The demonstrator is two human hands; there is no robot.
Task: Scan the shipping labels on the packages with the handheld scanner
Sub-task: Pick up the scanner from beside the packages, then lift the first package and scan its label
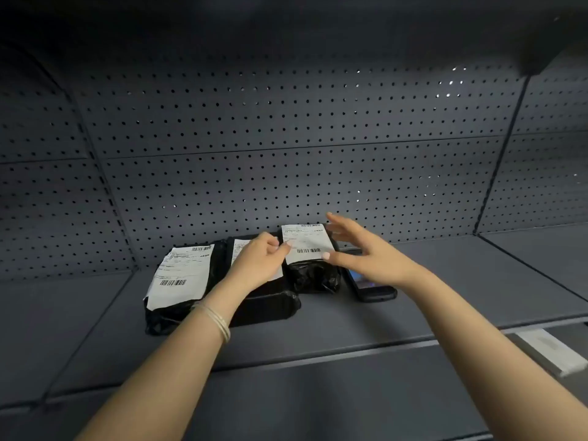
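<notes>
left hand (259,261) fingers curled on middle package (270,302) | right hand (366,249) spread open beside right package (313,275) | scanner (370,286) lying right of it

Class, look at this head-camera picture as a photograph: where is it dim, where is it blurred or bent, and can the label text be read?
Head view: dim overall, darkest along the top; the wide lens bows the pegboard rows and uprights; the right hand is motion-softened; the white labels stand out brightly, barcodes visible but print too small to read; the scanner screen shows a faint glow.
</notes>
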